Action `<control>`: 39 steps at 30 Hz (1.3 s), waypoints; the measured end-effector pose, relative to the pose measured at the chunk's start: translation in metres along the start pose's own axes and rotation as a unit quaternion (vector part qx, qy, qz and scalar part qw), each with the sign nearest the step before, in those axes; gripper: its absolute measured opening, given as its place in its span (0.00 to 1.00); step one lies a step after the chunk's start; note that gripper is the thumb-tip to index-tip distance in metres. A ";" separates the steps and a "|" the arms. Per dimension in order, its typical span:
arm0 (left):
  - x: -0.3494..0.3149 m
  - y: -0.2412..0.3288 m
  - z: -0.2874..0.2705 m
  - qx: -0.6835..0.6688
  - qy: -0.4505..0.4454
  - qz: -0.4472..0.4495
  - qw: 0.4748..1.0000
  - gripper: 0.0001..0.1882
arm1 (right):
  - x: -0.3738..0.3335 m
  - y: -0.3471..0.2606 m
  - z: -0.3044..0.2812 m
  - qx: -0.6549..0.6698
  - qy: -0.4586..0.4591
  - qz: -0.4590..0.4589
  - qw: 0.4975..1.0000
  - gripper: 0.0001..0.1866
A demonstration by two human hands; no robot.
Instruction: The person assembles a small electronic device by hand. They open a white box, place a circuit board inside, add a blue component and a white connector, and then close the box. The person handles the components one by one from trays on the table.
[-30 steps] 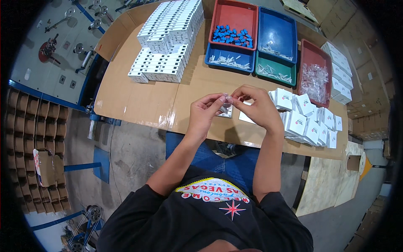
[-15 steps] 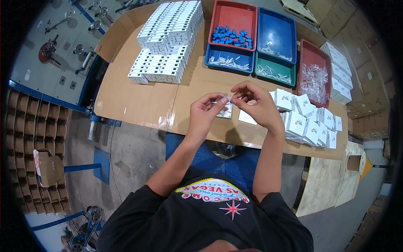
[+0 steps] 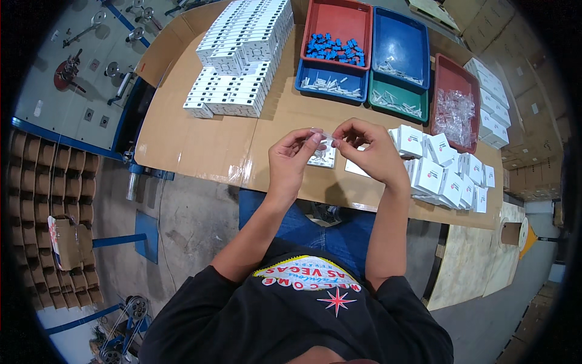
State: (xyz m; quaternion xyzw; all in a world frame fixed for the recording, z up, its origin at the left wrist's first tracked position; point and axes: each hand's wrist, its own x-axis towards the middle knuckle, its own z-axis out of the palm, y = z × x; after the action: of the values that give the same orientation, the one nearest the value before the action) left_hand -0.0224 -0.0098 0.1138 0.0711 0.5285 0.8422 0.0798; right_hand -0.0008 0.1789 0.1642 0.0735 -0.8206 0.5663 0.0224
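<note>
Both hands meet over the near part of the cardboard-covered table. Between their fingertips is a small clear plastic bag (image 3: 325, 136), pinched by my left hand (image 3: 290, 161) at one side and by my right hand (image 3: 374, 156) at the other. What the bag contains, if anything, is too small to make out. Just below it, a white square plastic part (image 3: 322, 158) lies on the table, partly covered by my fingers. A flat white piece (image 3: 356, 169) rests beside it, under my right hand.
White square parts are stacked (image 3: 242, 57) at the far left. Ahead are a red tray (image 3: 337, 21) of blue pieces and blue and green trays of small white pieces. A darker red tray (image 3: 441, 73) holds clear bags. Small white boxes (image 3: 430, 176) crowd the right.
My left hand has shifted slightly left and up. The clear bag now stretches between the two hands, and more of the white square part below shows.
</note>
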 end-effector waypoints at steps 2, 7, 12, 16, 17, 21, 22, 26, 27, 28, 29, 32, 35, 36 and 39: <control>0.000 -0.001 0.000 -0.005 0.000 0.005 1.000 0.10 | 0.001 0.001 0.001 0.001 0.001 0.014 1.000 0.05; -0.001 0.001 0.000 0.003 0.006 0.012 1.000 0.09 | 0.001 0.006 0.004 0.005 0.019 -0.004 1.000 0.05; -0.001 0.001 0.000 -0.001 0.004 0.024 1.000 0.09 | 0.002 0.001 0.006 0.005 0.028 -0.012 1.000 0.05; -0.003 0.004 0.001 -0.003 0.004 0.013 1.000 0.10 | 0.003 0.001 0.011 0.009 0.062 -0.038 0.997 0.05; -0.003 0.003 0.001 -0.003 0.003 0.016 1.000 0.10 | 0.004 0.001 0.011 0.010 0.071 -0.043 0.997 0.05; -0.002 0.002 -0.001 -0.002 -0.003 0.023 1.000 0.10 | 0.005 0.006 0.012 0.008 0.057 -0.043 0.997 0.05; -0.002 0.002 -0.001 0.000 -0.005 0.023 1.000 0.10 | 0.005 0.006 0.012 0.007 0.058 -0.044 0.997 0.05; -0.001 0.001 -0.001 0.003 -0.002 0.020 1.000 0.10 | 0.005 0.008 0.014 0.011 0.072 -0.044 0.996 0.05; -0.001 0.003 0.000 -0.002 -0.003 0.019 1.000 0.10 | 0.005 0.007 0.014 0.011 0.074 -0.046 0.996 0.05; -0.002 0.004 0.000 -0.006 -0.004 0.018 1.000 0.10 | 0.005 0.007 0.015 0.011 0.076 -0.047 0.996 0.05; -0.002 0.004 -0.001 -0.004 -0.002 0.018 1.000 0.10 | 0.005 0.007 0.015 0.012 0.078 -0.049 0.996 0.05; -0.002 0.002 -0.002 -0.002 0.002 0.017 1.000 0.10 | 0.007 0.005 0.015 0.000 0.071 -0.054 0.996 0.05; -0.002 0.002 -0.002 -0.004 0.002 0.013 1.000 0.10 | 0.007 0.004 0.017 0.023 0.079 -0.054 0.995 0.04; -0.003 0.002 -0.001 -0.001 0.002 0.011 1.000 0.10 | 0.006 0.004 0.017 0.025 0.077 -0.053 0.995 0.04; -0.002 0.003 -0.001 -0.003 -0.001 0.011 1.000 0.10 | 0.007 0.005 0.017 0.030 0.069 -0.049 0.996 0.04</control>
State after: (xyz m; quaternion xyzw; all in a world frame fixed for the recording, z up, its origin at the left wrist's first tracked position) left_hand -0.0204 -0.0127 0.1157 0.0774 0.5252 0.8445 0.0706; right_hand -0.0072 0.1637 0.1541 0.0755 -0.7952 0.5925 0.1042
